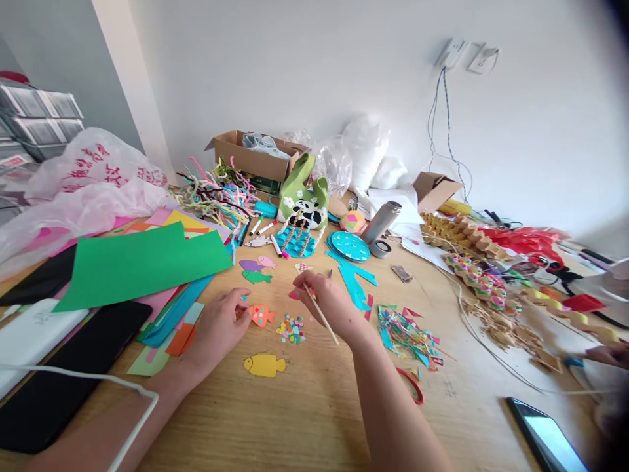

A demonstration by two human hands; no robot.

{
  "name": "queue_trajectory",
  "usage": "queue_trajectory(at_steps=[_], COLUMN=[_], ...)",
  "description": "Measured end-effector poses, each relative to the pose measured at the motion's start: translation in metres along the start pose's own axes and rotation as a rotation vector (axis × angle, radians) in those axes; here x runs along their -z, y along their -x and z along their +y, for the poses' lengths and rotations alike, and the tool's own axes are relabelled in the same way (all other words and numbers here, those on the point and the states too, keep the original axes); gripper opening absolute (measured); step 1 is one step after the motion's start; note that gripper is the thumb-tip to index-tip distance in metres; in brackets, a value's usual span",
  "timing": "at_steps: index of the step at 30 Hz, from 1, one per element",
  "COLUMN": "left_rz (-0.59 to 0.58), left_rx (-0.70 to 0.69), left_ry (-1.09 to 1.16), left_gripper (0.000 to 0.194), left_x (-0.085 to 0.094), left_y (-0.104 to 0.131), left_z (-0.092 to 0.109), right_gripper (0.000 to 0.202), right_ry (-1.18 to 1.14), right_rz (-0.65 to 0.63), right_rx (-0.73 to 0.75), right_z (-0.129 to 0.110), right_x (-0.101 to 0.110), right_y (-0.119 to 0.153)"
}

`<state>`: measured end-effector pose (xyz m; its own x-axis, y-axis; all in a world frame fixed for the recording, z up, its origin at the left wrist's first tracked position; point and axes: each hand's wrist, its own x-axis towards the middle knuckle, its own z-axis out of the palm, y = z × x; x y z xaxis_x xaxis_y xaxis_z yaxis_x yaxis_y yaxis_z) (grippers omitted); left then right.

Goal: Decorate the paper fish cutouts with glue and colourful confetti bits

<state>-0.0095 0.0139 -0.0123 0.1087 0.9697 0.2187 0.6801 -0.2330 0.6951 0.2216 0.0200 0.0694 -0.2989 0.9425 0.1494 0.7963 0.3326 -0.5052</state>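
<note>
My right hand [327, 305] grips a thin pale wooden stick [322, 316] slanting down towards me. Beneath its fingers a red-pink paper fish [295, 295] is partly hidden. My left hand [228, 321] has curled fingers beside an orange paper fish [262, 315] with coloured dots; a speck of blue shows at the fingertips, but what they hold is unclear. Between both hands lies a small heap of round paper dots [291, 329]. Nearer me is a yellow paper fish [264, 365]. Purple [251, 265] and green [257, 277] paper fish lie beyond.
Coloured paper sheets [142, 262], a black tablet-like slab [73, 373] and a white power bank [39, 341] are at left. Paper scraps [410, 334], red-handled scissors [413, 385] and a phone [545, 436] lie right. A metal flask [382, 223] stands behind. Another person's hand [609, 354] shows at far right.
</note>
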Motion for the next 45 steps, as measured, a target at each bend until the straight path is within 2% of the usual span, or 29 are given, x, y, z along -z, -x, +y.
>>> queue_trajectory(at_steps=[3, 5, 8, 11, 16, 19, 23, 25, 27, 30, 32, 35, 37, 39, 42, 45], left_rz=[-0.025, -0.038, -0.030, -0.020, -0.060, -0.070, -0.091, -0.100, -0.100, -0.101, -0.120, -0.131, -0.134, -0.135, -0.130, -0.104], left_rx=[-0.044, -0.085, -0.177, -0.253, -0.293, -0.306, -0.310, -0.308, -0.305, -0.295, -0.288, -0.257, -0.240, -0.227, -0.230, -0.247], left_ry=[-0.073, -0.123, -0.283, -0.407, -0.468, -0.490, -0.497, -0.495, -0.493, -0.497, -0.500, -0.513, -0.520, -0.537, -0.543, -0.506], left_gripper=[0.029, 0.027, 0.026, 0.023, 0.016, 0.016, 0.017, 0.017, 0.016, 0.015, 0.015, 0.013, 0.011, 0.010, 0.010, 0.011], left_x=[0.003, 0.006, 0.008, 0.008, 0.004, 0.002, 0.001, 0.001, 0.001, 0.002, 0.002, 0.004, 0.004, 0.005, 0.005, 0.006], left_y=[0.001, 0.002, 0.003, 0.006, 0.009, 0.007, 0.005, 0.005, 0.005, 0.006, 0.007, 0.008, 0.009, 0.010, 0.011, 0.010], left_z=[0.003, 0.006, 0.008, 0.007, -0.001, -0.006, -0.009, -0.008, -0.007, -0.002, 0.002, 0.009, 0.013, 0.016, 0.018, 0.018], right_gripper=[0.012, 0.014, 0.020, 0.023, 0.020, 0.019, 0.021, 0.017, 0.014, 0.022, 0.025, 0.029, 0.033, 0.035, 0.039, 0.042], right_ry=[0.332, 0.522, 0.667, 0.692, 0.657, 0.572, 0.493, 0.472, 0.471, 0.482, 0.456, 0.357, 0.207, -0.019, -0.396, -0.796], right_rz=[-0.132, -0.270, -0.383, -0.408, -0.370, -0.256, 0.022, 0.071, 0.066, 0.030, 0.063, 0.252, 0.398, 0.472, 0.414, 0.393], right_rx=[0.017, 0.002, -0.040, -0.109, -0.111, -0.130, -0.368, -0.454, -0.492, -0.513, -0.553, -0.581, -0.533, -0.450, -0.381, -0.323], right_z=[-0.004, -0.005, -0.005, -0.006, -0.013, -0.007, 0.014, 0.026, 0.038, 0.051, 0.056, 0.057, 0.053, 0.043, 0.023, 0.004], right_x=[0.003, -0.001, -0.009, -0.012, -0.010, 0.000, 0.019, 0.023, 0.019, 0.004, -0.003, -0.001, 0.009, 0.021, 0.029, 0.024], right_y=[0.027, 0.047, 0.074, 0.090, 0.099, 0.100, 0.096, 0.092, 0.087, 0.082, 0.080, 0.076, 0.068, 0.055, 0.030, 0.004])
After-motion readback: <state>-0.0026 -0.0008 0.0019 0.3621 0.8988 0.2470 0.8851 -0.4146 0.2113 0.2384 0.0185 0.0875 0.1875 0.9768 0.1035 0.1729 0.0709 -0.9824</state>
